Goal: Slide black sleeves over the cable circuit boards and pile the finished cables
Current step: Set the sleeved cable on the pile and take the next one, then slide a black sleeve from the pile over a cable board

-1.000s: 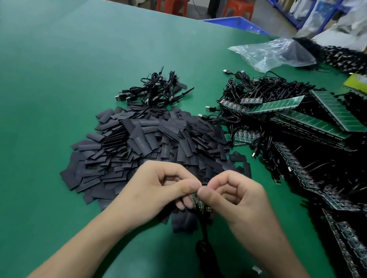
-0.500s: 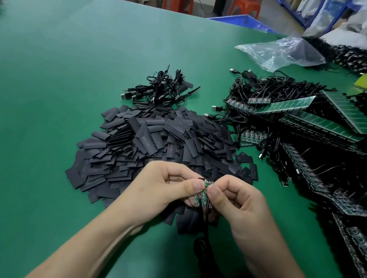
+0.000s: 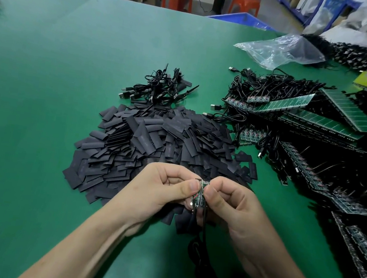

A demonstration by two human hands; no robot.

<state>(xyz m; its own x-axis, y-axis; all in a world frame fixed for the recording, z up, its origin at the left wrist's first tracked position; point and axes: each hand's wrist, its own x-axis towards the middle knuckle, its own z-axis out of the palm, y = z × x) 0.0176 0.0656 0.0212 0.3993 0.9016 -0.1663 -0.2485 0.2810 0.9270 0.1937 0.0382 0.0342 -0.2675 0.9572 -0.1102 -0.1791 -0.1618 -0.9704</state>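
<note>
Circuit board point(image 3: 199, 194) between two hands point(image 3: 160, 191)

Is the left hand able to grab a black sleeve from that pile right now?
Probably yes, but not freely: the left hand and right hand both pinch the circuit board. The sleeve pile lies just beyond, with nothing between, so it would first have to let go.

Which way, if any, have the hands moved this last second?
No. Left hand and right hand stay at the sleeve pile's near edge, pinching the circuit board.
</note>
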